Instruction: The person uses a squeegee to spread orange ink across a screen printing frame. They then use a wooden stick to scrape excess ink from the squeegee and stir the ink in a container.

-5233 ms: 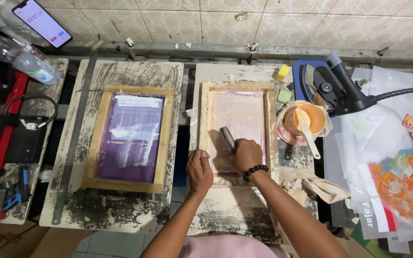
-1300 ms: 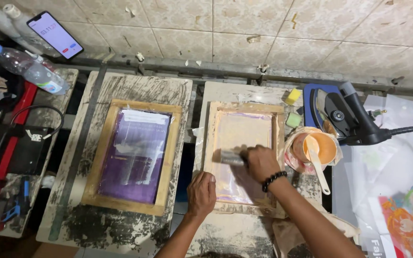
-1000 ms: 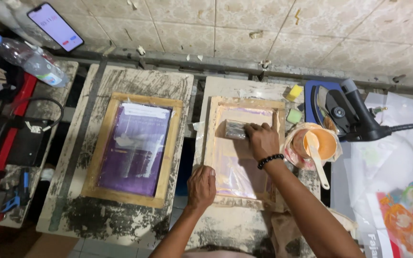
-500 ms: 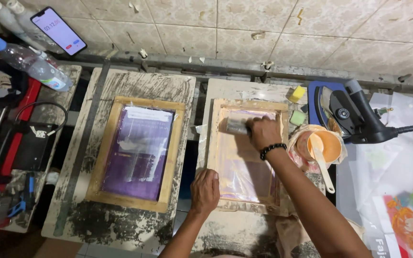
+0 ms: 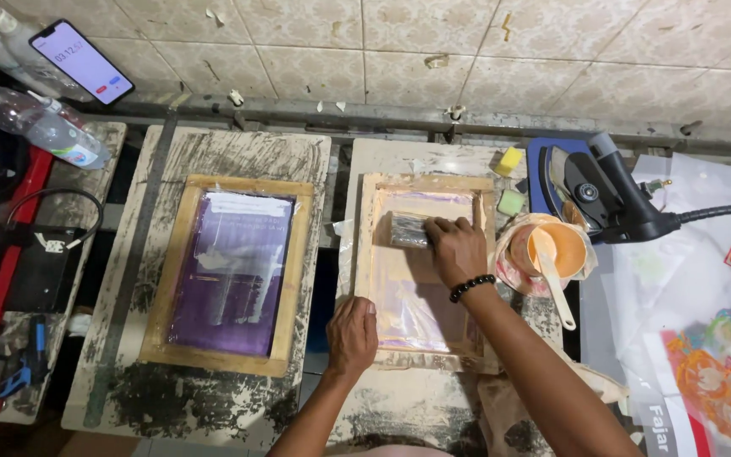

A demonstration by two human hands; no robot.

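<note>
A wooden printing frame with a pale pink screen lies on the right board. My right hand, wearing a black bead bracelet, grips a squeegee held across the far end of that screen. My left hand presses flat on the frame's near left corner. A second wooden frame with a purple screen lies on the left board, untouched.
An orange ink tub with a spatula stands right of the frame. Behind it rests a black iron on a blue pad. Printed sheets lie at right. A phone, a plastic bottle and cables crowd the left.
My right hand has pushed the squeegee from the near part of the screen up to its far end. My left hand has stayed on the frame's near edge.
</note>
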